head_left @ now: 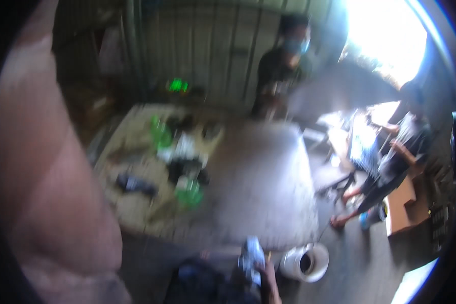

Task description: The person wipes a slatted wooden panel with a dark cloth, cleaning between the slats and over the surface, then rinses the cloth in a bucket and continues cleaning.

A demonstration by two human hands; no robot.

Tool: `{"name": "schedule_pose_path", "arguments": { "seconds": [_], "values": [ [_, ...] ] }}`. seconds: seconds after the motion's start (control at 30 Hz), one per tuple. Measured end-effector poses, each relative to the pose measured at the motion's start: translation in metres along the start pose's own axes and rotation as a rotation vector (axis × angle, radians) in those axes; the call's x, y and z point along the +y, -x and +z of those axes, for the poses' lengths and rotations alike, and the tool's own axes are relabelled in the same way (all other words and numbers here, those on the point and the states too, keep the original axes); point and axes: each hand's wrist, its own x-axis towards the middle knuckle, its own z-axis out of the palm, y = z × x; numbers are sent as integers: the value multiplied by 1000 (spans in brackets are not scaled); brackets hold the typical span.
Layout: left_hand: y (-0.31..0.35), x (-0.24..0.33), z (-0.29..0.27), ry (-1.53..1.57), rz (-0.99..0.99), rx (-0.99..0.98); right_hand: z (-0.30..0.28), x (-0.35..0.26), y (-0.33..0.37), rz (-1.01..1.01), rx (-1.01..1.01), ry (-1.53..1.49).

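My left hand (61, 167) fills the left side of the picture, very close to the camera and out of focus. Its fingers cannot be made out. Low in the middle, in front of the table's near edge, my right hand (269, 277) is closed around a pale blue-grey bundle (252, 257), blurred, perhaps cloth or plastic. A thin yellowish stick-like end (269, 256) shows beside its fingers. A white bucket (288, 263) lies or tilts just right of this hand, its round mouth showing a dark inside.
A large table (261, 187) bears green clear plastic pieces (188, 193), dark items (136, 184) and white crumpled material (185, 148). Behind it stands a masked person (283, 71); another person (400, 147) works at right, near a cardboard box (403, 205). Green lit digits (177, 85) glow at the back.
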Motion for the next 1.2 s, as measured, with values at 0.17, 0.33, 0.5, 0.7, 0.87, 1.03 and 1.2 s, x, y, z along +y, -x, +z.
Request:
{"name": "schedule_pose_path", "arguments": {
  "seconds": [0.17,0.33,0.5,0.7,0.87,1.03,1.2],
  "values": [
    [41,15,-31,-276,-225,77,-8,8,28,-23,-138,123],
    [132,-6,-156,-514,-543,310,-1,-12,1,-80,-225,-26],
    [204,-24,-241,-1252,-822,163,-25,5,12,-95,-123,54],
    [199,-75,-352,-1751,-674,-325,35,-60,29,-102,-57,29],
    [218,-118,-420,-1707,-581,-687,88,-59,22,-75,-48,158],
    [216,-137,-451,-1341,-689,-643,155,-80,12,-64,-145,207],
    [162,-103,-473,-770,-1030,171,237,-95,-19,15,-312,308]
  ]
}}
